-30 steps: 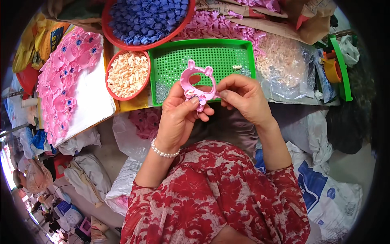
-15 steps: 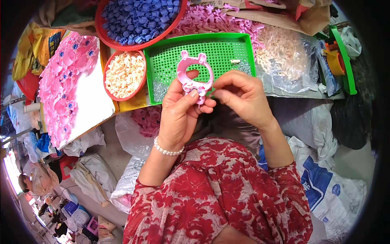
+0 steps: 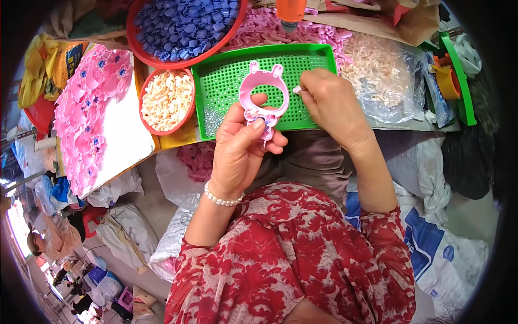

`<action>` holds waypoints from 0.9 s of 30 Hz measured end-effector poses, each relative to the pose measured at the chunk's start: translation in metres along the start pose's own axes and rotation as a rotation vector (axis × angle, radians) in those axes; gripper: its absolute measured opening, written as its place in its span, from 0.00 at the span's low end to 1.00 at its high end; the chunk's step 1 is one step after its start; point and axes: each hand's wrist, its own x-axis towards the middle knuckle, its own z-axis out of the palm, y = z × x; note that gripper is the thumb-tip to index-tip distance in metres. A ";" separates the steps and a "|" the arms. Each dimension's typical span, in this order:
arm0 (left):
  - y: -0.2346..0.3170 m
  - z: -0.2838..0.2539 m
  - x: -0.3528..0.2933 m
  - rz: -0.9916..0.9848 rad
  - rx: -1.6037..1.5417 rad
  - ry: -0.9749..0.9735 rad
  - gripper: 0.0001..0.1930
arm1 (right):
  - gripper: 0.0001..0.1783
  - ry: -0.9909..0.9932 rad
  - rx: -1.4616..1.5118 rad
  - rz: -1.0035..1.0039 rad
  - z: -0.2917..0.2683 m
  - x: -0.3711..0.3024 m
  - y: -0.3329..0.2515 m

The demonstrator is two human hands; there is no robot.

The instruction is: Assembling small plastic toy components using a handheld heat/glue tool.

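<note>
My left hand (image 3: 234,146) is closed on a pink plastic ring-shaped part (image 3: 248,89) with two small ears on its far side. The thumb presses on its near end, where a little blue-purple piece shows beside it. Just right of the ring, my right hand (image 3: 337,108) pinches a small cream plastic piece (image 3: 297,89) between thumb and fingertips. Both hands are over the near side of a green perforated tray (image 3: 224,81). Small silvery metal bits (image 3: 213,120) lie in the tray's near left corner.
A red bowl (image 3: 143,100) of cream pieces and a larger red basin (image 3: 131,33) of blue pieces stand left of and behind the tray. Pink assemblies (image 3: 89,108) cover a white board. An orange tool (image 3: 291,12) with a dark tip hangs above loose pink parts. Cream pieces (image 3: 372,70) lie right.
My right hand has moved away from the ring, up and right over the tray, and now holds a cream piece. The orange tool has come into view at the top.
</note>
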 end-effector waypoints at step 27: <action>-0.001 -0.006 0.000 -0.049 -0.099 -0.030 0.23 | 0.12 -0.021 1.411 0.397 0.008 -0.030 -0.028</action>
